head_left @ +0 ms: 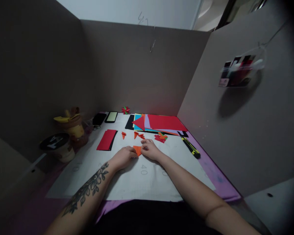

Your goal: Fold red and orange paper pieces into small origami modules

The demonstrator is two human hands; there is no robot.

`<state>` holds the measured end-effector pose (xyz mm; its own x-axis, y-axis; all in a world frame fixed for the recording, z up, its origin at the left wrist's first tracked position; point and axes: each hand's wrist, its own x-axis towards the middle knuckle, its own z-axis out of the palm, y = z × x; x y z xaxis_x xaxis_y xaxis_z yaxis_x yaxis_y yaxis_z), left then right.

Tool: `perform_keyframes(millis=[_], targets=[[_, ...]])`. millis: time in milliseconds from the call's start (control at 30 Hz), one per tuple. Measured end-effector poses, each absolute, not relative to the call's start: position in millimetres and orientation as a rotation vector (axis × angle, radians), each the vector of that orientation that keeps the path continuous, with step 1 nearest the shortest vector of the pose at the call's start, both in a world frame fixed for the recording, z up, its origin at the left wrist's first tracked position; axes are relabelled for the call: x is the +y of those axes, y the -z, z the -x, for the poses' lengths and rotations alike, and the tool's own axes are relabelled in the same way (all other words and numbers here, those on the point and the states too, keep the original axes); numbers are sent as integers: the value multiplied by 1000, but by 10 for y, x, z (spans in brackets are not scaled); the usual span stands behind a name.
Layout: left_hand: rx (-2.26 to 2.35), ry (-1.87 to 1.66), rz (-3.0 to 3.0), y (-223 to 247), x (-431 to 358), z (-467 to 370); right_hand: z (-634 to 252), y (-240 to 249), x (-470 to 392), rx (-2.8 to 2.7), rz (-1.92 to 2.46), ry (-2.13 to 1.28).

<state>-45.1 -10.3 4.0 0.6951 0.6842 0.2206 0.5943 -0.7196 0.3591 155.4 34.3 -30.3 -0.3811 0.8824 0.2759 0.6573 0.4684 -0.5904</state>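
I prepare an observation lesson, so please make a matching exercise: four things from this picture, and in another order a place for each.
Things:
1. Utility knife
2. Nearest orange paper
3. Red-and-green paper ornament
4. Tub with black lid

Places:
A. Close to the back panel
B. At the far left
C. Between the left hand and right hand
D. Right of the right hand

Pairs: 1-D, 2-C, 3-A, 4-B
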Motion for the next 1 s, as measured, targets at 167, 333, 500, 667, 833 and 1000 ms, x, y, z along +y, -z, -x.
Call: perform_keyframes(millis=[167, 333, 500, 667, 833, 1000], targets=[[1047, -477, -2618, -53, -123, 436, -1518, 306, 335, -2125, 1337, -533], [1061, -487, -2628, -49, -139, 433, -1507, 329, 345, -2102, 1355, -541], [1071, -487, -2674, -72, -158, 414, -1494, 322, 347, -2113, 1364, -525], [1109, -507, -2641, -69, -155, 399, -1486, 306, 334, -2128, 1362, -494], [1069, -466, -2667, -16, -135, 405, -1493, 330, 343, -2118, 1361, -496], [1061, -483, -2625, -5, -132, 408, -1495, 344, 354, -2118, 1359, -490]])
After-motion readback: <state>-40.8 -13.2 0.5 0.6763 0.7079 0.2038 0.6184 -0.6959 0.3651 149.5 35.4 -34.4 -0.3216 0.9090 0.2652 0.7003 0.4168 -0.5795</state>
